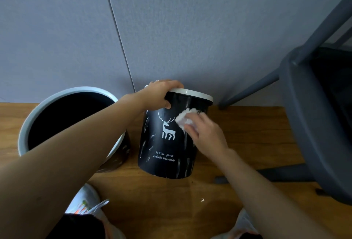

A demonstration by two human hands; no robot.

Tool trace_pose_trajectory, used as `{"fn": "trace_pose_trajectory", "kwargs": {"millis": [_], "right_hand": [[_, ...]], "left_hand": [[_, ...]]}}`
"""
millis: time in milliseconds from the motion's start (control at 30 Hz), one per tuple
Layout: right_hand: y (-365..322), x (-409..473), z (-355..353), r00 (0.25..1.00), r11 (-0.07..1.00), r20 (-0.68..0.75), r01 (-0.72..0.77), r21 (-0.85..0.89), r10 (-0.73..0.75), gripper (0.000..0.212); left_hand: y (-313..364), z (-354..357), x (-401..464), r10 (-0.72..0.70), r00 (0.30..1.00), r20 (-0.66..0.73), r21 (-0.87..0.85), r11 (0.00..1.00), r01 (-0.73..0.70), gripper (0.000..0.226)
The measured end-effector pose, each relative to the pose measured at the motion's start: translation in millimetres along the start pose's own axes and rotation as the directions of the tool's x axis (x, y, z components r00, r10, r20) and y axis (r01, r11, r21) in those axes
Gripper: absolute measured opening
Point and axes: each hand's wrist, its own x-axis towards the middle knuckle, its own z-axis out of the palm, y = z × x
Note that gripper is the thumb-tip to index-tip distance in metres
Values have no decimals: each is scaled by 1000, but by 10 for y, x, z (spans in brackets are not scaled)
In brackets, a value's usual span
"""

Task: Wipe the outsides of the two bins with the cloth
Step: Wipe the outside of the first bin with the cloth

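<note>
Bearing a white deer, the black bin (pixel 167 143) meets a crumpled cloth (pixel 183 119).

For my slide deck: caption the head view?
Left hand steadies the deer bin while right hand wipes it with cloth.

Deer bin (pixel 167 143) R of open bin (pixel 74 122)

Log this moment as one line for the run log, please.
left hand: grips tilted black deer-print bin rim | right hand: presses crumpled white cloth on side | second bin: untouched
</note>
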Motion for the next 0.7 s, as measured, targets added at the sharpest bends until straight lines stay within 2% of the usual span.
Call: {"fn": "trace_pose_trajectory", "kwargs": {"millis": [100, 200, 267, 367, 500, 700], "right_hand": [[-3, -193, 115, 997, 998, 69, 36, 57, -40, 35], [-7, -16, 61, 999, 997, -47, 15, 76, -11, 33], [-12, 182, -25, 988, 993, -144, -45, 105, 60, 34], [-6, 317, -108, 979, 991, -190, -52, 123, 75, 35], [26, 112, -59, 997, 999, -70, 24, 34, -22, 29], [105, -348, 75, 980, 988, 136, 150, -38, -143, 26]], "left_hand": [[-13, -9, -3, 6, 1000, -3, -16, 1000, -6, 64], [-15, -17, -18, -4, 1000, -11, -21, 1000, 3, 65], [-18, -15, -27, -6, 1000, -10, -30, 1000, 6, 65], [-33, -14, -37, 0, 999, -33, -84, 996, -3, 65], [-18, 3, -28, 21, 999, -36, -76, 997, -24, 66], [-55, -7, -1, 20, 999, -37, 78, 997, -17, 77]]}}
